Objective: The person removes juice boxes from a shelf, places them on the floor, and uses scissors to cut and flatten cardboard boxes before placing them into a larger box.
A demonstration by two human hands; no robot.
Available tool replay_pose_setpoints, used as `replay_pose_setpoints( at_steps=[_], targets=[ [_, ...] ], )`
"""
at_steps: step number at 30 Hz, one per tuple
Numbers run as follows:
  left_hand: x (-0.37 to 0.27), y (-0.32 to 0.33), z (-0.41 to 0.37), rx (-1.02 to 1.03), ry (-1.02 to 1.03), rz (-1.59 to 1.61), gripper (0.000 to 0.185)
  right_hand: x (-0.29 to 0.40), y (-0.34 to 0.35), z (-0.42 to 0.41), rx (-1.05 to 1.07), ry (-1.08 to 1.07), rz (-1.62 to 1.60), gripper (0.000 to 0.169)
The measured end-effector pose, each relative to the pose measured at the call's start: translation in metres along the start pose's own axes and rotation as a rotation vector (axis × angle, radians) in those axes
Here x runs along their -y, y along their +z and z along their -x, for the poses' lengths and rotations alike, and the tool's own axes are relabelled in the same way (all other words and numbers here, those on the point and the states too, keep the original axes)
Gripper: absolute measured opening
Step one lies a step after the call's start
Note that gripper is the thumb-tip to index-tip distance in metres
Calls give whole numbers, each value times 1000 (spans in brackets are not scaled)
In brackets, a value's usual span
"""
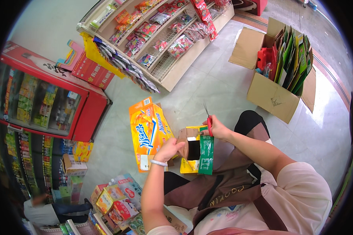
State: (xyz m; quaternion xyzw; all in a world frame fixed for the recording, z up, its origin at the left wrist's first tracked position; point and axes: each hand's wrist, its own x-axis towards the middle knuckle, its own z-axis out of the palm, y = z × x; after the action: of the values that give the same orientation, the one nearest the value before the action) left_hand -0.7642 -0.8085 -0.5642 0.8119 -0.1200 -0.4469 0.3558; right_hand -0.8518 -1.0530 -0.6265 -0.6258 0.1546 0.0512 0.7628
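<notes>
My left hand (168, 149), with a pale bangle at the wrist, pinches a brown cardboard flap (183, 144) of a green and yellow printed carton (206, 155). That carton sits in front of my lap, its dark inside showing through the opening. In my right hand (219, 128) are red-handled scissors (209, 126), their thin metal blades pointing up and away from the carton. Some fingers of this hand also reach the carton's upper edge. Beside my left hand, an orange and yellow printed carton (147, 132) lies on the floor.
At the upper right stands an open cardboard box (272, 94) packed with flattened cartons. A snack shelf (176, 79) is ahead, and a red drinks cooler (91, 117) to the left. Several product cartons (122, 210) are piled at lower left. Another person (44, 211) is beyond them.
</notes>
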Motion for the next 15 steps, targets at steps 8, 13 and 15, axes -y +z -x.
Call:
replay_pose_setpoints(
  at_steps=[8,13,15],
  targets=[
    [24,71,23,-277,93,846,29,-20,-15,-4,-41,-46,91,58],
    [-37,152,64,-1068,421,-535,45,-2,12,8,-185,-98,209,58],
    [-32,159,79,-1012,273,-479,48,4,15,14,-251,-98,216,60]
  ],
)
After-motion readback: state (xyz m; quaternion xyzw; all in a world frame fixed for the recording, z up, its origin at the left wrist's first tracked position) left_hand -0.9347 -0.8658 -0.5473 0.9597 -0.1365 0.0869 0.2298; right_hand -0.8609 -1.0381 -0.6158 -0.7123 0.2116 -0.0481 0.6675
